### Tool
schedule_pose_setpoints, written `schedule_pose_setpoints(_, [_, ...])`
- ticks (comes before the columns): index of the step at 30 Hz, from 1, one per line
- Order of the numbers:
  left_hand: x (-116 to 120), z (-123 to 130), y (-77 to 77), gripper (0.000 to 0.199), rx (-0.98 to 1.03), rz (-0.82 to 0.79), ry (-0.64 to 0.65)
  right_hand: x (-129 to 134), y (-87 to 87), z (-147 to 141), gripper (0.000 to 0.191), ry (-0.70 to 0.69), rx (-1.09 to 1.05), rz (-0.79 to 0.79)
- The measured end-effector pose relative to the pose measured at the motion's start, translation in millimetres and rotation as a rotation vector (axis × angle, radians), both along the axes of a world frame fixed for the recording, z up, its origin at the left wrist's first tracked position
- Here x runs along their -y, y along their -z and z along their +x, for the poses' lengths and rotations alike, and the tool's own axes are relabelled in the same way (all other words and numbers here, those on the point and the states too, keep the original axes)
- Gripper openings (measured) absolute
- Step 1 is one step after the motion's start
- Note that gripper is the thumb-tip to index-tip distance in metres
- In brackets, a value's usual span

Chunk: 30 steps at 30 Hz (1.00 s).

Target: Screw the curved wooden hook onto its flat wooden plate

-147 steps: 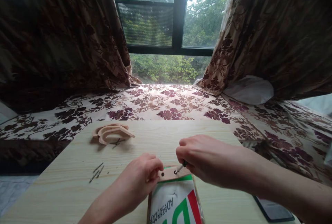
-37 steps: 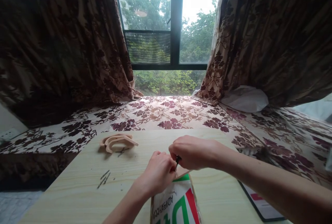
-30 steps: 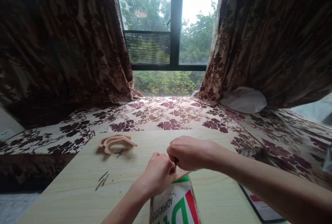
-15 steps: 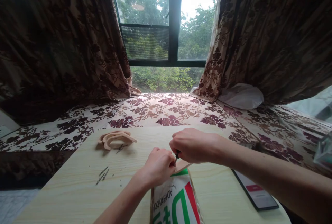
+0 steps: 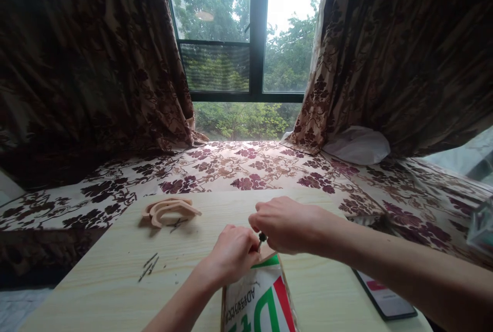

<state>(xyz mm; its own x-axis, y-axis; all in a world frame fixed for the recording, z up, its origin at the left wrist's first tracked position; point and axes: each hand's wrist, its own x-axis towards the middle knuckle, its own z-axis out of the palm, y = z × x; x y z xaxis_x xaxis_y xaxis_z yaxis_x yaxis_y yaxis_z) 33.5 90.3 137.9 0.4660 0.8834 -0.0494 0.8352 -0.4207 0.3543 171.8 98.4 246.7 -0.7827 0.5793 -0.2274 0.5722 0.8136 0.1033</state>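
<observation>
My right hand point(image 5: 279, 224) is closed round a small screwdriver point(image 5: 262, 238) with a dark handle, its metal shaft pointing down. Just left of it, my left hand point(image 5: 236, 250) is closed at the tool's tip, gripping a light wooden piece point(image 5: 270, 253). Most of that piece is hidden by my hands. Whether a screw sits under the tip I cannot tell. The wooden piece rests at the far end of a flat package point(image 5: 246, 306) with green and red print on white.
Curved wooden pieces point(image 5: 169, 210) lie at the back left of the pale table point(image 5: 103, 291), dark screws beside them. Several more screws point(image 5: 149, 266) lie nearer. A phone point(image 5: 389, 296) rests under my right forearm. A white plastic bag point(image 5: 358, 144) sits by the right curtain.
The view has tilted up slightly, so everything sits a little lower. My right hand has turned slightly on the screwdriver, showing more of its handle. My left hand keeps its place.
</observation>
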Motion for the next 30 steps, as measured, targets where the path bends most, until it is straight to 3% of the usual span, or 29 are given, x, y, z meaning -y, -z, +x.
schedule_pose_setpoints(8, [-0.6, 1.7, 1.7, 0.030, -0.027, 0.051, -0.027, -2.8, 8.4, -2.6, 0.016, 0.032, -0.016, 0.024])
schedule_pose_setpoints(14, [0.7, 1.9, -3.2, 0.032, -0.051, 0.029, -0.031, -3.9, 0.9, 2.3, 0.025, 0.038, -0.012, 0.001])
schedule_pose_setpoints(20, [1.1, 3.0, -6.0, 0.033, -0.053, 0.019, -0.026, -3.5, 7.5, 7.3, 0.017, 0.004, -0.012, 0.037])
schedule_pose_setpoints(24, [0.8, 2.9, -7.2, 0.035, -0.051, 0.026, -0.017, -3.2, 12.7, 2.0, 0.016, 0.053, -0.040, 0.051])
schedule_pose_setpoints(30, [1.2, 2.5, -7.8, 0.028, -0.060, 0.044, -0.007, -6.8, 4.3, 8.6, 0.028, 0.025, -0.028, -0.002])
